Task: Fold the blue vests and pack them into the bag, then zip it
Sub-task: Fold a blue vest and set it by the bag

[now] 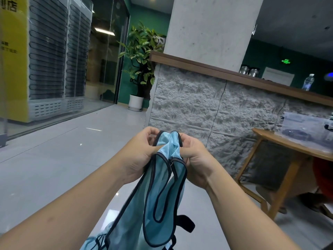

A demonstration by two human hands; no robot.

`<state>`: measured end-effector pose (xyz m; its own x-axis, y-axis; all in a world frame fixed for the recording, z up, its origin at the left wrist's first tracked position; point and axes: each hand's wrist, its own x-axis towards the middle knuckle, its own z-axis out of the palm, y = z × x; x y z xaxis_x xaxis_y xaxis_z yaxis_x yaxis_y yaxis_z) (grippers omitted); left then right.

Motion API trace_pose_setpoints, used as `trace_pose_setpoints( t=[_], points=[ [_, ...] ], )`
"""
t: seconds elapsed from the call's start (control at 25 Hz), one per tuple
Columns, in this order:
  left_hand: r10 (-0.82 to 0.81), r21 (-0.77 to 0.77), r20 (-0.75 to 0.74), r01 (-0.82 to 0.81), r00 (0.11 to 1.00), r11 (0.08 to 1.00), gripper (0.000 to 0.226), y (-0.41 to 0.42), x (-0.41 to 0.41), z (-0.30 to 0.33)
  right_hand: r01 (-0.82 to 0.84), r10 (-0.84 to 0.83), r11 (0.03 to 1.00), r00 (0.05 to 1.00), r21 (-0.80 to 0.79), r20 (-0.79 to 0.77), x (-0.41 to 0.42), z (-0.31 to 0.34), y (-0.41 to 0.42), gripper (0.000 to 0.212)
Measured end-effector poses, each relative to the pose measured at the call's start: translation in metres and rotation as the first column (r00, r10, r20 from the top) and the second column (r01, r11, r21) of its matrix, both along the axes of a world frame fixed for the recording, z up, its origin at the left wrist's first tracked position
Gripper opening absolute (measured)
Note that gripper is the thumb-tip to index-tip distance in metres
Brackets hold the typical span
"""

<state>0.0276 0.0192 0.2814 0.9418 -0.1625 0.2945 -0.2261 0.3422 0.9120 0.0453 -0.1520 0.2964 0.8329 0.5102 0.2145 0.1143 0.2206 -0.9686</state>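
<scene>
Where the blue vest (162,204) runs off the bottom edge of the head view, its lower part is cut away, so its full shape cannot be made out; more light blue cloth bunches at the lower left, and whether that belongs to the same vest or another cannot be told. A black strap (186,222) shows just behind the hanging cloth, and what it is joined to is hidden.

Both hands are held up in front of the body, close together, with the vest between them. The left hand (142,152) has its fingers curled and pinches the cloth near the top, thumb pressed against the fabric. The right hand (192,156) is curled round the other side of the same bunched top part, gripping it. From there the vest hangs down in the air above the pale tiled floor (54,159), its dark-trimmed loops drooping.

At the right edge a wooden bench (288,143) carries a clear plastic bag (306,129), cut off by the frame; something dark lies inside it, too blurred to name. On the counter (234,74) behind stand a water bottle (308,82) and two metal canisters (249,70).
</scene>
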Motion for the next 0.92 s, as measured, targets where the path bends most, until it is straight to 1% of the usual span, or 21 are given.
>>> trace_pose_setpoints(
  t=[0.08, 0.2, 0.32, 0.4, 0.44, 0.48, 0.56, 0.64, 0.68, 0.76, 0.84, 0.92],
  points=[
    [-0.070, 0.037, -0.002, 0.070, 0.998, 0.997, 0.054, 0.000, -0.001, -0.001, -0.027, 0.026, 0.998, 1.000, -0.050, -0.013, 0.001, -0.001, 0.000, 0.052],
    [-0.172, 0.112, -0.004, 0.171, 0.985, 0.979, 0.041, 0.000, -0.002, -0.005, 0.004, -0.010, 0.994, 0.998, -0.109, -0.056, 0.006, -0.006, 0.000, 0.052],
    [-0.168, 0.097, 0.009, 0.166, 0.986, 0.981, 0.026, -0.002, -0.002, -0.009, 0.059, -0.071, 0.991, 0.992, -0.116, -0.100, 0.012, -0.009, -0.004, 0.055],
    [-0.111, 0.073, 0.030, 0.109, 0.993, 0.991, 0.014, -0.004, -0.002, -0.008, 0.105, -0.116, 0.989, 0.987, -0.106, -0.107, 0.012, -0.007, -0.004, 0.054],
    [-0.070, 0.056, 0.036, 0.068, 0.997, 0.996, 0.011, -0.005, -0.002, -0.007, 0.144, -0.153, 0.985, 0.984, -0.096, -0.090, 0.009, -0.006, -0.003, 0.049],
    [-0.029, 0.042, 0.043, 0.027, 0.999, 0.999, 0.012, -0.004, -0.001, -0.006, 0.199, -0.204, 0.976, 0.978, -0.084, -0.052, 0.007, -0.007, -0.002, 0.040],
    [0.066, 0.035, 0.057, -0.068, 0.996, 0.997, 0.021, -0.002, 0.004, -0.002, 0.349, -0.339, 0.934, 0.934, -0.081, 0.111, 0.003, -0.013, -0.002, 0.019],
    [0.186, 0.064, 0.087, -0.192, 0.979, 0.979, 0.020, 0.003, 0.010, 0.002, 0.420, -0.385, 0.904, 0.883, -0.083, 0.269, 0.000, -0.023, -0.006, 0.003],
    [0.232, 0.074, 0.098, -0.240, 0.968, 0.968, 0.018, 0.006, 0.013, 0.004, 0.417, -0.364, 0.903, 0.873, -0.107, 0.324, -0.002, -0.030, -0.008, 0.003],
    [0.281, 0.068, 0.106, -0.289, 0.954, 0.955, 0.017, 0.010, 0.016, 0.008, 0.390, -0.267, 0.887, 0.870, -0.247, 0.416, -0.006, -0.041, -0.011, 0.009],
    [0.297, 0.060, 0.108, -0.305, 0.949, 0.951, 0.018, 0.009, 0.018, 0.013, 0.367, -0.136, 0.806, 0.878, -0.465, 0.459, -0.011, -0.050, -0.007, 0.018],
    [0.294, 0.050, 0.107, -0.301, 0.950, 0.952, 0.015, 0.008, 0.017, 0.017, 0.334, 0.000, 0.702, 0.883, -0.629, 0.469, -0.012, -0.057, -0.003, 0.024]
  ],
)
